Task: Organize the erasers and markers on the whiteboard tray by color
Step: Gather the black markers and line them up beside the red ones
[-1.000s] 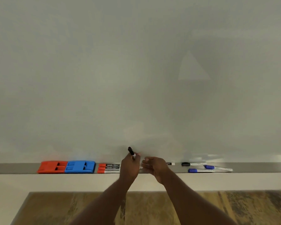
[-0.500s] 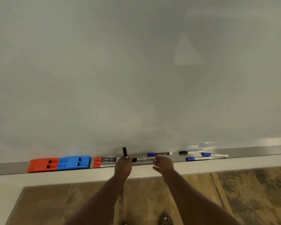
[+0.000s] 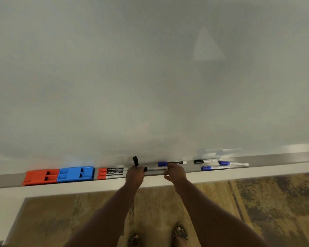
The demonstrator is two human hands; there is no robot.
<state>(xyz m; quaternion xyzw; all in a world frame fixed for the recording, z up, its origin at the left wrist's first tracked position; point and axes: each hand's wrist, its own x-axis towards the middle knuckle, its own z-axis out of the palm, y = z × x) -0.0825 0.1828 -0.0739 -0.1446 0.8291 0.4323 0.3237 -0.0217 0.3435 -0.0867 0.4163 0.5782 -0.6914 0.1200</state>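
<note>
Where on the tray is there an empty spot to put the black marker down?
The tray is bare right of the far blue marker, and bare at its left end, past the red eraser. A small gap separates the blue eraser from the red markers. It is crowded around both hands, left and right.

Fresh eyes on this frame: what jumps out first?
The red eraser and blue eraser side by side at the tray's left end, with three red markers beside them. At the centre, the left hand holds a black marker upright.
</note>
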